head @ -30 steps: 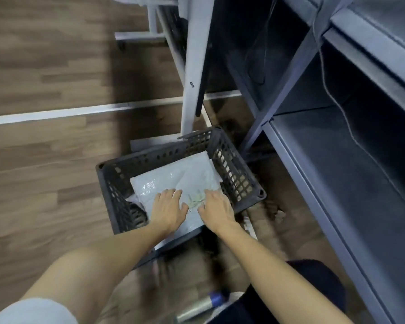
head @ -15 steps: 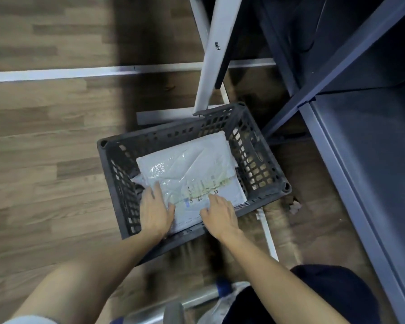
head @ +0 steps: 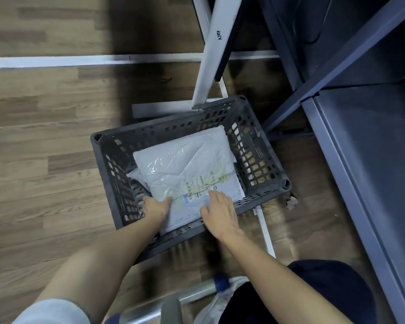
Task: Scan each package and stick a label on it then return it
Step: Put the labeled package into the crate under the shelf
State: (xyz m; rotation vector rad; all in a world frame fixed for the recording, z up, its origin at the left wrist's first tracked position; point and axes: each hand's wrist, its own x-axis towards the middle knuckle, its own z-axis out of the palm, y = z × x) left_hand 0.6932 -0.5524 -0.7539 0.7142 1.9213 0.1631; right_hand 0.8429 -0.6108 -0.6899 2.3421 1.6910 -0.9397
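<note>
— What differs from half a second ago?

— Both hands have slid back toward the near edge of the package (head: 185,167). The left hand (head: 155,206) has dropped to its near left corner, fingers tucked down out of sight beside the parcel.

— And the container?

— A dark perforated crate (head: 255,150) sits on the wooden floor (head: 45,141) by a grey shelf unit (head: 365,164). The white plastic package lies flat inside, filling most of the bottom, label (head: 206,183) toward the near edge. Another pale bag peeks out beneath its left side.

— The grip?

— The right hand (head: 219,210) lies flat on the near right corner, fingers straight and spread, pressing rather than clasping. The left hand's hold I cannot tell; only its thumb shows on the top.
</note>
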